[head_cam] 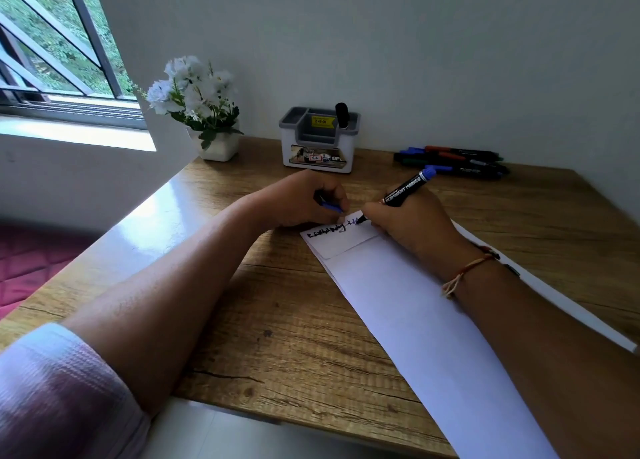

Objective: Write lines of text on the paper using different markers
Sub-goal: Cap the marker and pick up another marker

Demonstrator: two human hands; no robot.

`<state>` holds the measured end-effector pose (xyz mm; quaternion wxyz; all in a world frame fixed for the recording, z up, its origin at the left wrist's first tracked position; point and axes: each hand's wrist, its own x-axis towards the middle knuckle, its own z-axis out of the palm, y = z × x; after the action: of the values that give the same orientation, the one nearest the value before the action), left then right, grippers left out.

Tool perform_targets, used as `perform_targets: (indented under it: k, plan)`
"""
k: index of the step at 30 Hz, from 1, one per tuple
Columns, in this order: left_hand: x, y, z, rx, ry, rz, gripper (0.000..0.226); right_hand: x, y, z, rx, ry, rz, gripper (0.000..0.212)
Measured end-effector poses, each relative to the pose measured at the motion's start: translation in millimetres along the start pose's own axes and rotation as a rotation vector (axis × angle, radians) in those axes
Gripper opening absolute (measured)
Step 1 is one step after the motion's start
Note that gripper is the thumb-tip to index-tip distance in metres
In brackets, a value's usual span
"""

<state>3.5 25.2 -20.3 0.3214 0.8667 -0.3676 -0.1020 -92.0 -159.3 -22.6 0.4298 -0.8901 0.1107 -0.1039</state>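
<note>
Blue-ended marker [403,191] gripped in right hand [408,224], tip on paper [398,285] far corner, writing illegible. Left hand [298,198] curled round blue cap [330,208], mostly hidden. Paper near end cut off past desk [277,320] front edge.

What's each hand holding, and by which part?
Right hand grips the marker low on its barrel, near the tip. Left hand holds a blue cap; where is hidden.

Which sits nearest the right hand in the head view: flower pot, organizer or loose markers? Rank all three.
1. loose markers, just behind the right hand, slightly right
2. organizer, back of desk, to the left
3. flower pot, far left by the window
</note>
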Motion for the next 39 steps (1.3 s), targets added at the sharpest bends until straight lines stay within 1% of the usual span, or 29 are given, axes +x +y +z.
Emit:
perform_targets:
  k: [3, 6, 7, 9, 11, 13, 16, 18, 21, 24, 30, 35, 39]
  plan:
    - [0, 0, 0, -0.003, -0.004, -0.006, 0.019, 5, 1, 0, -0.042, 0.061, 0.062, 0.019]
    - [0, 0, 0, -0.002, -0.006, -0.003, 0.018, 7, 4, -1, -0.024, 0.075, 0.083, 0.018]
    - [0, 0, 0, -0.003, -0.004, -0.002, 0.018, 7, 5, -1, 0.027, 0.086, 0.082, 0.018]
    - [0, 0, 0, -0.022, 0.016, 0.003, 0.017, 6, 7, -2, 0.211, 0.105, 0.086, 0.020]
    - [-1, 0, 0, -0.078, 0.069, 0.017, 0.018, 6, 9, -4, 0.374, 0.115, 0.078, 0.021]
    - [-1, 1, 0, -0.165, 0.142, 0.041, 0.023, 6, 8, -5, 0.438, 0.118, 0.038, 0.021]
    - [-2, 3, 0, -0.316, 0.224, 0.050, 0.040, 5, 5, -8, 0.512, 0.111, -0.019, 0.021]
    - [-2, 4, -1, -0.403, 0.250, 0.054, 0.043, 5, 4, -7, 0.577, 0.100, 0.000, 0.020]
    - [-3, 7, 0, -0.496, 0.256, 0.055, 0.040, 4, 0, -7, 0.692, 0.097, 0.074, 0.027]
    - [-3, 8, 0, -0.545, 0.246, 0.056, 0.036, 5, -1, -6, 0.685, 0.084, 0.077, 0.030]
    - [-3, 8, 0, -0.592, 0.218, 0.060, 0.035, 3, -2, -7, 0.685, 0.064, 0.079, 0.031]
    - [-4, 9, 1, -0.695, 0.167, 0.075, 0.034, 2, -3, -7, 0.689, 0.047, 0.079, 0.031]
    - [-4, 9, 1, -0.727, 0.128, 0.099, 0.034, 1, -4, -7, 0.693, 0.015, 0.080, 0.033]
